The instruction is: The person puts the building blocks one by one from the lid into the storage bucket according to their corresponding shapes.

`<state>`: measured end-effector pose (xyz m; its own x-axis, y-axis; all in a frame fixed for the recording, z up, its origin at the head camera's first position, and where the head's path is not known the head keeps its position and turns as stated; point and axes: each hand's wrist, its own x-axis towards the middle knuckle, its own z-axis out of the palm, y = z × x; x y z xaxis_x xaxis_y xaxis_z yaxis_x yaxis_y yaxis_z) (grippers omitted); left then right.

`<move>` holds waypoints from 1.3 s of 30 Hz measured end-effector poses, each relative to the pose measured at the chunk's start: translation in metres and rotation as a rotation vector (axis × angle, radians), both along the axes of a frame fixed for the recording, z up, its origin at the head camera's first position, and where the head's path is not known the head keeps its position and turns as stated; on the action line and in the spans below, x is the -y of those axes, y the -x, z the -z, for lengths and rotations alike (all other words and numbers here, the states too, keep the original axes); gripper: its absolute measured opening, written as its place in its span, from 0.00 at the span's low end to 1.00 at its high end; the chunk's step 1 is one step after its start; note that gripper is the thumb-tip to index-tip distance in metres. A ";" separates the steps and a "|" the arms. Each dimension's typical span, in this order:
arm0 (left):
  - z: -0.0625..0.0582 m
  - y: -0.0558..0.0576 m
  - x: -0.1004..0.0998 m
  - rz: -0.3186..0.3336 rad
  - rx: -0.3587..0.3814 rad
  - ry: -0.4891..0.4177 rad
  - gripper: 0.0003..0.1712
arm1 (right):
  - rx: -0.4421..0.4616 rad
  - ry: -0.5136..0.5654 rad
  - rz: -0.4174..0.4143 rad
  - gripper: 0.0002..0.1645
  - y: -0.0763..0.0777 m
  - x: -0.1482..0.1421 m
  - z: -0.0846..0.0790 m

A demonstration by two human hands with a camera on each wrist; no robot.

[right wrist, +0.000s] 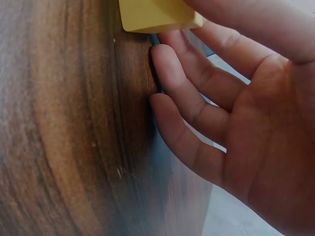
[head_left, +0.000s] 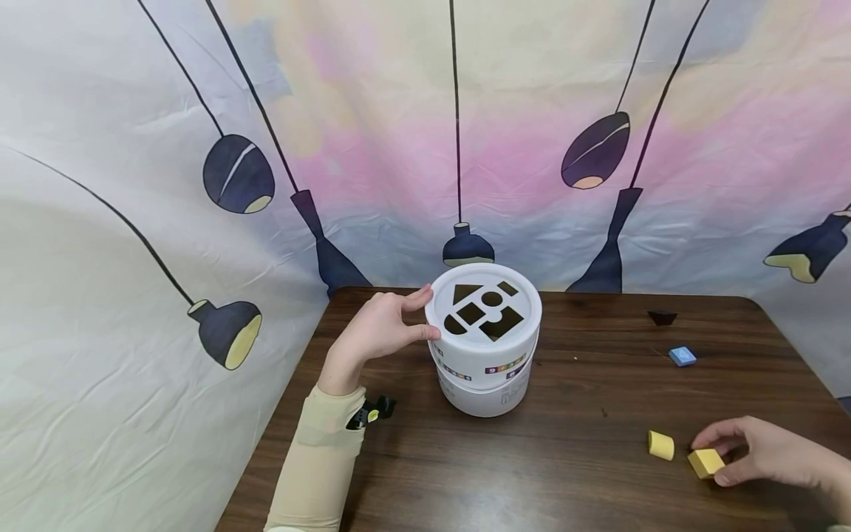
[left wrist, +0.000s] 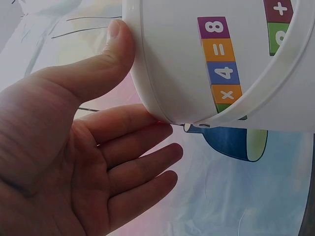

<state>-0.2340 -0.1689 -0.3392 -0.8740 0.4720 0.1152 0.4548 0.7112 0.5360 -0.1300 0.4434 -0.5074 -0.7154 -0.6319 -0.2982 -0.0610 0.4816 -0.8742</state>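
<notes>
Over at the right side of the desk point(head_left: 572, 458), the right hand point(head_left: 758, 451) has a yellow block point(head_left: 706, 463) pinched between thumb and fingers! Whether that block touches the wood, I can't tell. Just beside it, toward the left, lies a yellow rounded block point(head_left: 661, 445). Farther back, near the far right corner, we have a blue block point(head_left: 682, 356), with a dark block point(head_left: 662, 318) beyond it, close to the far edge.

Now to the white bucket point(head_left: 485, 395), upright near the far edge, left of the desk's middle. The left hand point(head_left: 379, 325) is there, thumb and forefinger apart, touching the rim of the lid point(head_left: 521, 297), which has several shaped holes. Colourful number tiles point(left wrist: 222, 69) decorate the bucket's side. Behind the desk hangs a cloth point(head_left: 399, 148) patterned with dark lamps.
</notes>
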 end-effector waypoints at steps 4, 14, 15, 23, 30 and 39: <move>0.001 0.000 0.000 -0.001 0.001 -0.001 0.46 | -0.045 -0.038 0.011 0.17 -0.002 0.002 -0.002; 0.001 -0.002 0.002 0.025 -0.041 0.013 0.48 | -0.174 -0.258 0.101 0.15 -0.002 0.011 -0.006; 0.002 -0.002 0.002 0.029 -0.046 0.013 0.48 | -0.172 -0.266 0.113 0.15 -0.001 0.012 -0.007; 0.006 0.000 0.001 -0.006 -0.039 -0.037 0.47 | -0.125 -0.322 0.239 0.20 0.001 0.017 -0.011; 0.006 0.002 -0.001 -0.054 0.008 -0.061 0.46 | -0.220 -0.398 0.295 0.21 0.004 0.022 -0.021; 0.005 0.001 -0.001 -0.049 0.009 -0.062 0.46 | -0.310 -0.420 0.322 0.25 0.008 0.025 -0.032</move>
